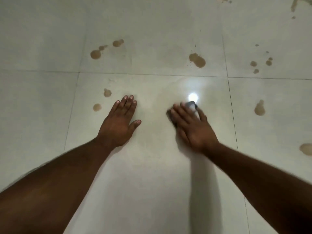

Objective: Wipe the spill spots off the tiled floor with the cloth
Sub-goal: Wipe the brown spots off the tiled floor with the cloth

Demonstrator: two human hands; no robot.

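My left hand (pixel 119 122) lies flat on the pale tiled floor (pixel 152 183), palm down, fingers together, holding nothing. My right hand (pixel 190 125) is blurred and presses a small grey cloth (pixel 191 104) onto the same tile; only a corner of the cloth shows past my fingertips. Brown spill spots dot the floor: two small ones (pixel 97 107) just left of my left hand, a cluster (pixel 95 54) further ahead on the left, a larger blot (pixel 197 60) ahead of my right hand, and one (pixel 259 108) to the right.
A bright light reflection (pixel 193 97) glares on the tile just beyond the cloth. More spots lie at the far right (pixel 268 62), the right edge (pixel 306 149) and the top right corner (pixel 294 5). Dark grout lines (pixel 152 74) divide the tiles.
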